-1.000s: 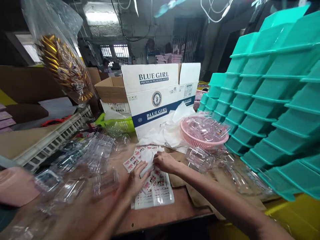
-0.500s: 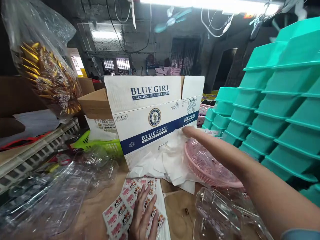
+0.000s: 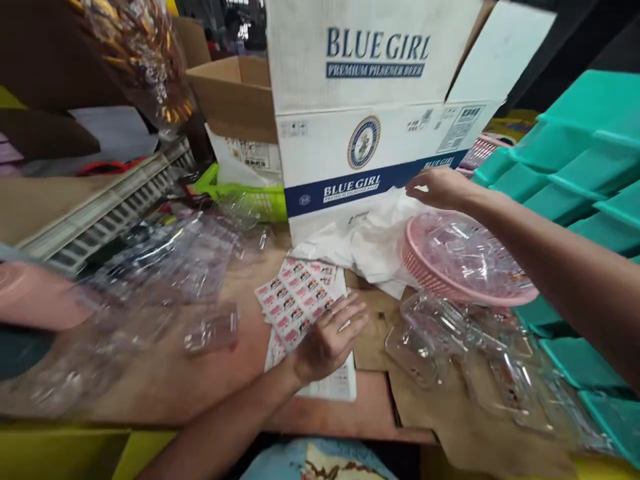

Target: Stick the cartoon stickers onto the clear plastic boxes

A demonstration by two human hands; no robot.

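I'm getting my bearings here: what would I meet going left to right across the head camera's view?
Slatted pale crate, lime-green basket, sticker sheets, round pink basket, teal bins.

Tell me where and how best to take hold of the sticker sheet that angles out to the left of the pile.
Likely best: pinch the sticker sheet by its outer left corner, coming from the left. It looks thin and flat, and that corner juts leftward from the pile, so it should be easy to reach. The left hand is over its lower right, partly blocking that side.
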